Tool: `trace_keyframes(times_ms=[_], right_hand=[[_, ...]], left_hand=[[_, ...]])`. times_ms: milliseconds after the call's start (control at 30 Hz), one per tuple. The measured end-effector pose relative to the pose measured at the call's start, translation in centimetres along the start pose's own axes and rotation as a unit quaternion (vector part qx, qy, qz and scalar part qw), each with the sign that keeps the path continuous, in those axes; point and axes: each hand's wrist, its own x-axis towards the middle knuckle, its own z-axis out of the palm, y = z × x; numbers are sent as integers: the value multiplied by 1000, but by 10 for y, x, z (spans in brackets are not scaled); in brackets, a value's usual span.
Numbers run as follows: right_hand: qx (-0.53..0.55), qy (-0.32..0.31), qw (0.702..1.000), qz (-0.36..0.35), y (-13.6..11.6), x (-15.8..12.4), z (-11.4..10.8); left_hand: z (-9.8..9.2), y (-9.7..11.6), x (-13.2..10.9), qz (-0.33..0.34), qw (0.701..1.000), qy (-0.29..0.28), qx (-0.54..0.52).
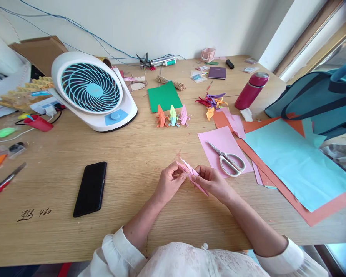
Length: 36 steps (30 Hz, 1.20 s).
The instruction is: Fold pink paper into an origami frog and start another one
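A small folded pink paper figure (pixel 192 174) with pointed flaps is held just above the wooden table (pixel 132 154), near its front edge. My left hand (pixel 170 184) pinches its left side with fingers closed. My right hand (pixel 212 181) grips its right side, fingers curled round the paper. White scissors (pixel 228 158) lie on a pink sheet (pixel 216 144) just right of my hands. Three small folded paper figures, orange (pixel 160 116), green (pixel 172 115) and pink (pixel 183 114), stand in a row farther back.
A black phone (pixel 90 188) lies to the left. A white and blue fan (pixel 92 90) stands at the back left. Light blue (pixel 300 161) and orange sheets cover the right side, with a dark red flask (pixel 251 90), a green sheet (pixel 164 96) and a teal bag (pixel 320 98) behind.
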Motion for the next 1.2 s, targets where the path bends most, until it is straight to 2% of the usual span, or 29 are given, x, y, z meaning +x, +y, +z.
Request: trace_keyframes(times_ms=[100,233,367,533,633,733,833,900,967,1033,1133,1200], right_hand=[[30,14,999,-16,9,1,8],[-5,13,999,-51,14,0,10],[-7,31,997,-70,4,-2,2],[-17,81,996,-46,-2,-11,-4],[-18,113,993,-18,6,-22,-4],[-22,164,986,-3,16,-38,-5],[-36,212,977,8,23,-52,-6],[-43,233,971,16,25,-60,-6],[-78,240,967,22,24,-67,-6],[-164,242,956,22,22,-73,-6],[-305,262,915,7,19,-79,-9],[-340,276,899,0,19,-81,-13]], left_hand=[[3,2,0,-22,998,13,-63],[0,4,1,-16,997,24,-69],[-6,9,0,-5,999,-41,23],[-6,13,-5,18,977,-135,163],[-2,11,-6,58,963,-142,222],[5,7,-11,137,942,-120,282],[14,5,-24,200,916,-102,334],[20,3,-35,223,894,-115,371],[24,1,-45,236,871,-139,408],[27,-1,-51,240,855,-150,433],[31,-2,-54,254,840,-151,455],[33,-1,-54,265,829,-151,469]])
